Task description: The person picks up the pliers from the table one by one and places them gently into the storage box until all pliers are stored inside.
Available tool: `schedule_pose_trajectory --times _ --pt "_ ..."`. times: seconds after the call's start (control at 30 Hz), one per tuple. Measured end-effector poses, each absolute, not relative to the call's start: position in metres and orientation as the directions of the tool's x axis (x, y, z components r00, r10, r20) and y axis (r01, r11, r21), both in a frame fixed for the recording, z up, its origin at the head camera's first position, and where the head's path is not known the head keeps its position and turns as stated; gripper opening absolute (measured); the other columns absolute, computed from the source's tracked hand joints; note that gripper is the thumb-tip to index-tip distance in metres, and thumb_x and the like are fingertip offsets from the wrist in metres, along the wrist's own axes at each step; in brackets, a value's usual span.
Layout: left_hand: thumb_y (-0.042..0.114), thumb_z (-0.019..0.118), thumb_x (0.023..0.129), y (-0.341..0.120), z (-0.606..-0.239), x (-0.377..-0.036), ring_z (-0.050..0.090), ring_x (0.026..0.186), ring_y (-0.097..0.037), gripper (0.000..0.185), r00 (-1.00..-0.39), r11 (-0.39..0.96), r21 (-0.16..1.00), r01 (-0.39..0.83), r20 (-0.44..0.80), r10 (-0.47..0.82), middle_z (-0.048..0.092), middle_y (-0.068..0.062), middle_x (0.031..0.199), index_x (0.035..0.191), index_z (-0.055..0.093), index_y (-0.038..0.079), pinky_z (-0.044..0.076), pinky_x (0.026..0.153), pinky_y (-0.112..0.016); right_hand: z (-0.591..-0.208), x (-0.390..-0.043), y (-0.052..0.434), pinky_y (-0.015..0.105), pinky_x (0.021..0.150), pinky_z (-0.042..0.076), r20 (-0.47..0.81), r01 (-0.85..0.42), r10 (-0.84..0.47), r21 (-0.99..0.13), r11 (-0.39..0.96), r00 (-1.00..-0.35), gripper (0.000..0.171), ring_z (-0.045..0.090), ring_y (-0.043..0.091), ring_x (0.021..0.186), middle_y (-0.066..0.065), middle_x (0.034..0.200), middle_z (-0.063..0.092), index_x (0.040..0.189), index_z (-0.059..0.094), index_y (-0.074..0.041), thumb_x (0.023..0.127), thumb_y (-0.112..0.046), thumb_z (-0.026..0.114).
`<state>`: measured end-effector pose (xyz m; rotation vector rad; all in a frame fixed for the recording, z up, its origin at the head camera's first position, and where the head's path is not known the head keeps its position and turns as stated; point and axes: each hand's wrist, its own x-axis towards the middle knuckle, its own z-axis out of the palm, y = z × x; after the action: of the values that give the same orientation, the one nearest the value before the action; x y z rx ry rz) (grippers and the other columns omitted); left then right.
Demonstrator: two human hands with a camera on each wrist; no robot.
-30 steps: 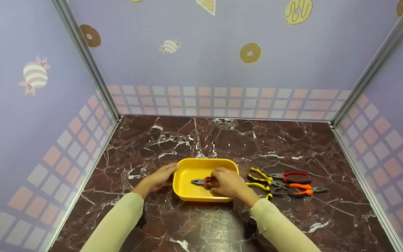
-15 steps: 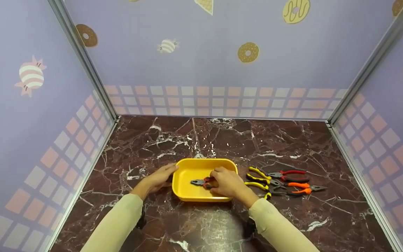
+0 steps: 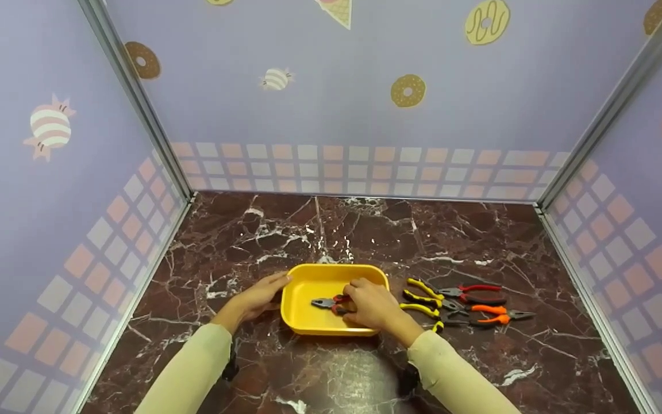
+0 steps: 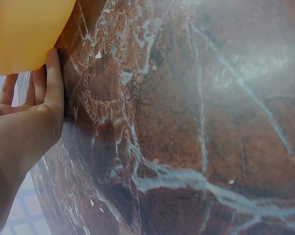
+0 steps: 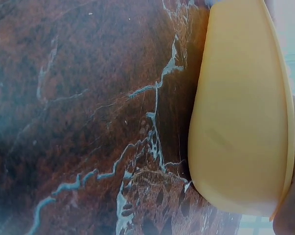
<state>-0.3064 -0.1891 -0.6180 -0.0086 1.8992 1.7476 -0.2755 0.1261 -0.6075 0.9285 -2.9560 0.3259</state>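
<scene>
In the head view, a yellow plastic tray point(image 3: 299, 296) stands on the marbled surface between my hands. Inside it lies a pair of pliers point(image 3: 324, 303) with red and black handles, its dark jaws toward the left. My right hand point(image 3: 372, 303) reaches over the tray's right side and grips the handles, hiding their ends. Outside the left wall is my left hand point(image 3: 255, 298), its fingers touching the tray. The left wrist view shows that hand point(image 4: 37, 107) with fingers extended against the tray point(image 4: 30, 34). Only the tray's outer wall point(image 5: 240, 112) fills the right wrist view's right side, the fingers being mostly hidden.
Right of the tray lie several more pliers close together: yellow-and-black handled pliers point(image 3: 423, 311), red-and-black handled pliers point(image 3: 480, 288) and orange-handled pliers point(image 3: 500, 316). Printed lilac panels point(image 3: 331, 115) enclose the marbled surface point(image 3: 365, 230) at the back and both sides.
The head view has shifted slightly. Both hands, the tray and the pliers keep nearly the same places relative to one another.
</scene>
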Motion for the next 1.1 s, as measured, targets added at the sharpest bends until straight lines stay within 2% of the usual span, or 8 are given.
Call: schedule_pose_trajectory --times 0.33,0.5,0.77,0.97,1.1 --pt "0.039 0.049 0.114 -0.191 -0.620 -0.300 0.060 0.131 -0.032 0.063 -0.841 0.140 0.917 -0.374 -0.399 0.365 0.053 -0.021 0.154 0.166 0.033 0.006 0.053 0.109 -0.052 -0.611 -0.272 0.123 0.044 0.077 0.061 0.076 -0.582 -0.578 -0.172 0.795 -0.812 0.045 0.062 0.022 0.103 0.000 0.107 0.065 0.114 0.072 -0.016 0.082 -0.044 0.088" --pt "0.038 0.048 0.115 -0.191 -0.619 -0.302 0.060 0.131 -0.030 0.062 -0.830 0.157 0.908 -0.389 -0.419 0.369 0.052 -0.020 0.155 0.166 0.033 0.007 0.053 0.110 -0.052 -0.609 -0.275 0.124 0.045 0.078 0.061 0.037 -0.595 -0.601 -0.195 0.780 -0.799 0.046 0.061 0.023 0.106 0.001 0.112 0.066 0.118 0.072 -0.016 0.084 -0.045 0.086" --pt "0.039 0.049 0.114 -0.189 -0.615 -0.312 0.060 0.131 -0.029 0.064 -0.841 0.155 0.918 -0.365 -0.397 0.369 0.050 -0.019 0.157 0.167 0.032 0.008 0.050 0.112 -0.055 -0.593 -0.284 0.130 0.046 0.091 0.059 -0.009 -0.594 -0.616 -0.257 0.762 -0.787 0.051 0.058 0.024 0.114 0.003 0.122 0.065 0.128 0.070 -0.014 0.088 -0.044 0.084" --pt "0.037 0.050 0.114 -0.190 -0.617 -0.310 0.060 0.130 -0.029 0.063 -0.838 0.141 0.912 -0.385 -0.410 0.361 0.050 -0.020 0.157 0.167 0.032 0.008 0.050 0.112 -0.054 -0.584 -0.285 0.136 0.047 0.102 0.055 0.030 -0.636 -0.668 -0.340 0.692 -0.743 0.052 0.058 0.029 0.120 0.010 0.129 0.065 0.132 0.069 -0.007 0.093 -0.038 0.082" --pt "0.038 0.052 0.113 -0.189 -0.617 -0.307 0.060 0.131 -0.030 0.066 -0.836 0.137 0.909 -0.393 -0.415 0.358 0.048 -0.021 0.158 0.167 0.030 0.007 0.050 0.112 -0.054 -0.579 -0.284 0.145 0.050 0.108 0.052 0.040 -0.633 -0.675 -0.394 0.667 -0.737 0.054 0.058 0.033 0.126 0.014 0.134 0.064 0.136 0.067 -0.003 0.096 -0.038 0.080"
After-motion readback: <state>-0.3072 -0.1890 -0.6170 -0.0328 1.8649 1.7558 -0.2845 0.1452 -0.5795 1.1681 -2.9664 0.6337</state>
